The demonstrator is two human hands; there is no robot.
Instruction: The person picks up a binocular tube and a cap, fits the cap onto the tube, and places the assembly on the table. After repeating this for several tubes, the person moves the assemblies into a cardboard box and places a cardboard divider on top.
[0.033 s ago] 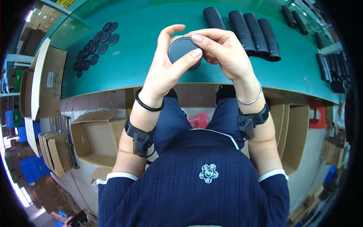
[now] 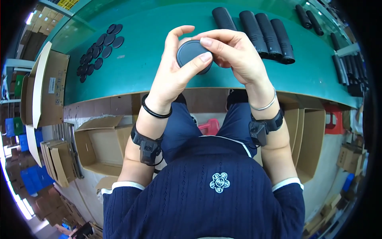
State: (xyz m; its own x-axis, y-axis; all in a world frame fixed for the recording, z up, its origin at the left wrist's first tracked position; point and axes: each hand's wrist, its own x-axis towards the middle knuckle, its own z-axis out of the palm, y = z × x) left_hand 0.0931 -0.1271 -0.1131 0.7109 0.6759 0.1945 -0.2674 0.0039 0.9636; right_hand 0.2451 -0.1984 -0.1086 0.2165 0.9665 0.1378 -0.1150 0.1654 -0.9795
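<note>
Nothing is seen to have moved since the earlier frame: the dark round cap (image 2: 191,53) is held as before above the green table (image 2: 159,67), pinched closed between the left hand (image 2: 175,75) and the right hand (image 2: 234,53). Loose black discs (image 2: 98,51) lie well apart to the left, black tubes (image 2: 262,34) beyond.

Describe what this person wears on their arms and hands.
Both hands are bare, no gloves. The left hand has a thin black band around the wrist; the right hand has a thin silver bangle. Each forearm carries a black strap with a small boxy black device. Navy ribbed sleeves with white cuffs are pushed up toward the elbows.
</note>
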